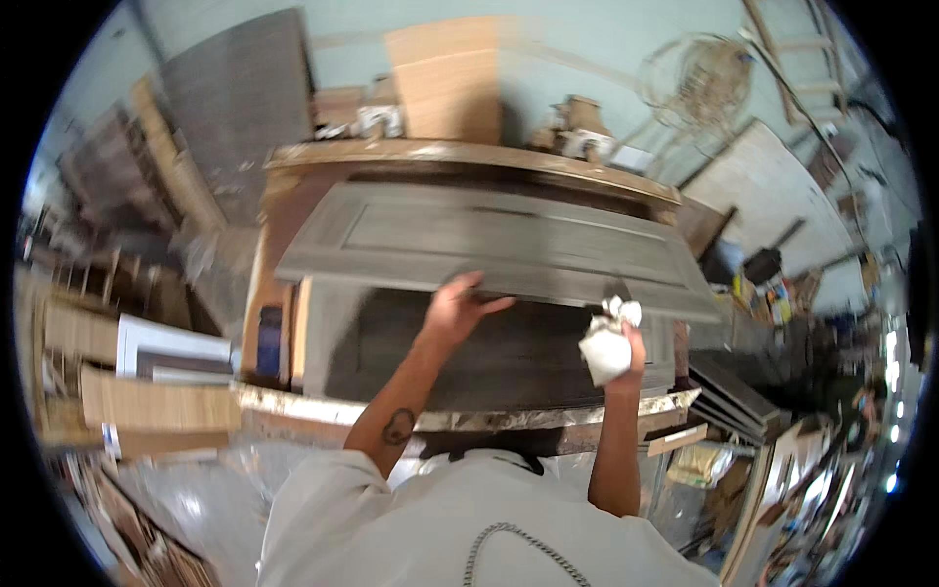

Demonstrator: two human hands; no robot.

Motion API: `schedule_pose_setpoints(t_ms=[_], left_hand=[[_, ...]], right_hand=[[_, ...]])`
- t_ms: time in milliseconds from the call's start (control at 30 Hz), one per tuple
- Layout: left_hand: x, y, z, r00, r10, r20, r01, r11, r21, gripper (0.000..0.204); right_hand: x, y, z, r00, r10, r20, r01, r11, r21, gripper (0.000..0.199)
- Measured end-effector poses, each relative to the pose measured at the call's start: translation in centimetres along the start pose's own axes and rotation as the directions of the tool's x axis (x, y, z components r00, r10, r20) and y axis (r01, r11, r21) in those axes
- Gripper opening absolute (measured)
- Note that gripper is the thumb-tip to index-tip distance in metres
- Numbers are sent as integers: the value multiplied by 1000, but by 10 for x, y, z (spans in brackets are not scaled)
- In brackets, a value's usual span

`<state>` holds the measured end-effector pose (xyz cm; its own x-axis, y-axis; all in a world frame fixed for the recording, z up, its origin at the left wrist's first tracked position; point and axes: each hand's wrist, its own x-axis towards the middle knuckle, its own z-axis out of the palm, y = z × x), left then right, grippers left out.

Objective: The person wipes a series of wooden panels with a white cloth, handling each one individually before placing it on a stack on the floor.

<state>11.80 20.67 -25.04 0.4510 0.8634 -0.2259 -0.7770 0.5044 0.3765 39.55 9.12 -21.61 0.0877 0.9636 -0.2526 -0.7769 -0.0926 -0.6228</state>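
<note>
A grey panelled door (430, 237) lies across the workbench, with a second grey panel (440, 357) below it on the near side. At the upper door's near edge is my left hand (458, 311), its fingers partly spread; whether it touches the edge is blurred. My right hand (634, 360) grips a crumpled white cloth (606, 354) over the right part of the lower panel. Some of its fingers are hidden behind the cloth.
A worn wooden ledge (440, 152) runs along the bench's far side, with small machines (584, 127) and an upright board (445, 78) on it. Boards (161, 399) are stacked at left, dark panels (729, 396) at right. Coiled cable (709, 83) hangs on the wall.
</note>
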Motion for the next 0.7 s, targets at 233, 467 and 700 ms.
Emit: schedule_pose_setpoints(t_ms=[233,467,700], left_hand=[[108,25,-34,998,-4,-67,4,1000,5,14],[161,43,-49,927,-327,-182,349,932,98,68],[153,126,-48,969,-131,-208,240,325,915,65]], right_hand=[[151,-31,7,971,95,-218,-104,994,-30,31],[214,-19,-18,902,221,-371,-275,956,-100,39],[257,-102,-62,863,-131,-488,-333,579,-745,29]])
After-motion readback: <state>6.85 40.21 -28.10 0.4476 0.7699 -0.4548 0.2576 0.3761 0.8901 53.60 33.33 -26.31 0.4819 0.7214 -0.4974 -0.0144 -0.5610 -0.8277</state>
